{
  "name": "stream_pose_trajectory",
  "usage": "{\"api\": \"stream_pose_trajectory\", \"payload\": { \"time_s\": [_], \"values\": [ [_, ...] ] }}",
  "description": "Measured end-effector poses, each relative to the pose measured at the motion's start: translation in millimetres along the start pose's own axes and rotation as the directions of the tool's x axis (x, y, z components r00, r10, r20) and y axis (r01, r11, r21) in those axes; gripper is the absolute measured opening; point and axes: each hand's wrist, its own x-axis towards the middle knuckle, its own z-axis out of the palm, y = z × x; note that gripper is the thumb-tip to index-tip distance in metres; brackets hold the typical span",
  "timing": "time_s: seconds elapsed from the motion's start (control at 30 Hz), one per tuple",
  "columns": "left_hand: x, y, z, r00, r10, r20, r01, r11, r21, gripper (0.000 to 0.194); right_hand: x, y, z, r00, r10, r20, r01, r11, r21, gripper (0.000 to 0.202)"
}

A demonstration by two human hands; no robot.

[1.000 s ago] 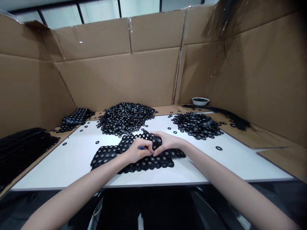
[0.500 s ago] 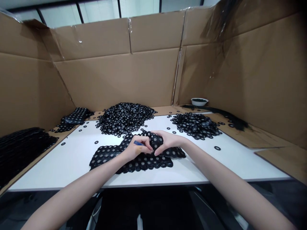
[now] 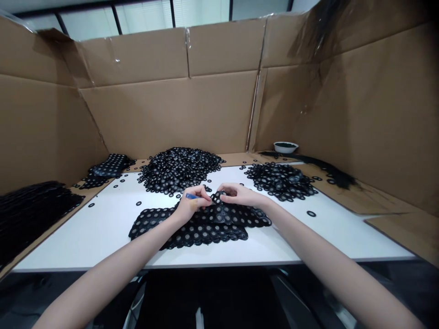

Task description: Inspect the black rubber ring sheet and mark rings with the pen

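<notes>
**Perforated black sheets handled on a white worktop**

On the white worktop [image 3: 103,228], a stack of black perforated sheets [image 3: 192,226] is spread flat, its surface matte and rubbery, punched with rows of round holes through which pale discs are seen. The far edge of the top sheet is pinched by the right hand [image 3: 236,194], fingers curled on it. A small blue tool [image 3: 190,196] is gripped by the left hand [image 3: 192,203], which is pressed on the same sheet. Two heaps of loose black rings [image 3: 180,167] [image 3: 280,179] are piled behind. A white bowl [image 3: 286,146] is set in the far right corner. Brown corrugated cardboard walls [image 3: 164,114], creased and taped, are stood around. No writing can be read.
</notes>
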Motion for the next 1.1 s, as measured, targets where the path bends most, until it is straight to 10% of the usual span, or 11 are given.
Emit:
{"api": "stream_pose_trajectory", "payload": {
  "time_s": [0.27, 1.1],
  "values": [
    [-3, 2, 6.2, 0.983, 0.184, 0.009, -0.179, 0.947, 0.267, 0.008, 5, 11, 10, 0.997, 0.005, -0.08, -0.01, 0.998, -0.063, 0.031],
    [-1, -4, 4.7, 0.97, 0.23, 0.076, -0.238, 0.848, 0.474, 0.002, 7, 17, 14, 0.986, -0.038, -0.161, 0.042, 0.999, 0.021, 0.017]
  ]
}}
